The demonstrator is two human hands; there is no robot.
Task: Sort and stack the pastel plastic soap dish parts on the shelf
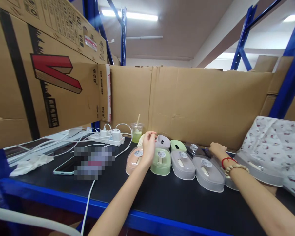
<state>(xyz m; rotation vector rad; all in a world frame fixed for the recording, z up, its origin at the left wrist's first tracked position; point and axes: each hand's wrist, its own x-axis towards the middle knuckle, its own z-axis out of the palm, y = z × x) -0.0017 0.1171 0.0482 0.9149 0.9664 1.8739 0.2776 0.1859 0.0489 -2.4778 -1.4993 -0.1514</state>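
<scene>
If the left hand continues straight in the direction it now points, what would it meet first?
The left hand would probably meet the cardboard panel behind the containers, though depth is unclear here.

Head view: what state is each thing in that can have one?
Left hand: fingers curled, grip unclear
Right hand: knuckles up, grip hidden
Peach container: clear cover on
Front green container: clear cover on
Front grey containers: clear covers on
Drink cup: upright, partly filled, straw in
Power strip: adapters plugged in
Phone: lying flat, screen mostly blurred
White sheet: crumpled
Ceiling light: lit
</scene>
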